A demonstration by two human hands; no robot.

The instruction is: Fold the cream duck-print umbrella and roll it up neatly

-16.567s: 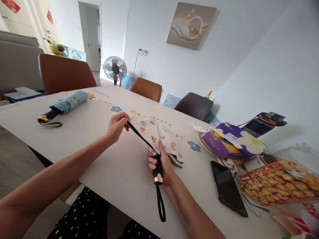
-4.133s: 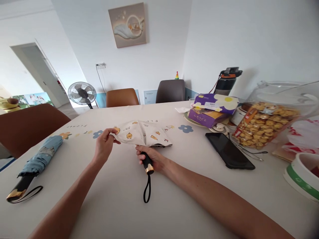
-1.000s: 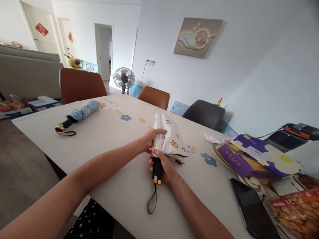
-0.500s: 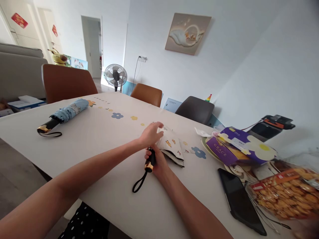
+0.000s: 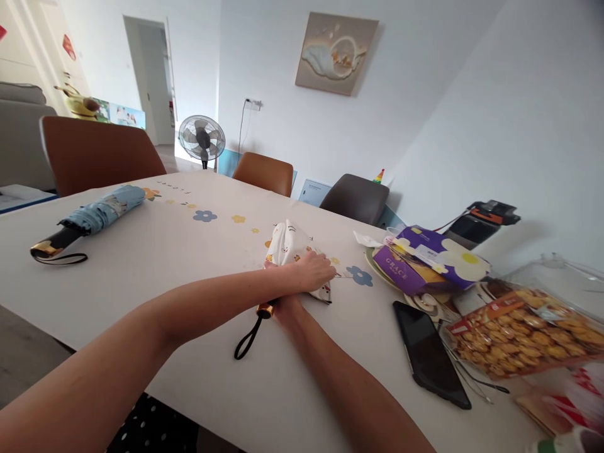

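A white folding umbrella (image 5: 289, 242) with small printed figures lies in the middle of the table. Its canopy is loosely folded, and a black strap hangs from the gold-tipped handle end toward me. My right hand (image 5: 284, 307) is wrapped round the handle, largely hidden under my left wrist. Crossing over it, my left hand (image 5: 317, 270) has its fingers curled on the right side of the canopy fabric. Off to the left lies a second umbrella (image 5: 106, 209), light blue and rolled up, with a black and gold handle.
On the right of the white table (image 5: 189, 264) are a black phone (image 5: 431, 355), cables, a purple box (image 5: 419, 261) on a plate, a pack of cookies (image 5: 528, 333) and a dark bottle (image 5: 476, 223). Chairs (image 5: 264, 173) and a fan (image 5: 202, 133) stand beyond.
My left hand has moved right across the canopy and its fingers have curled onto the fabric. The canopy's left part now stands up in a fold. The view has turned slightly right.
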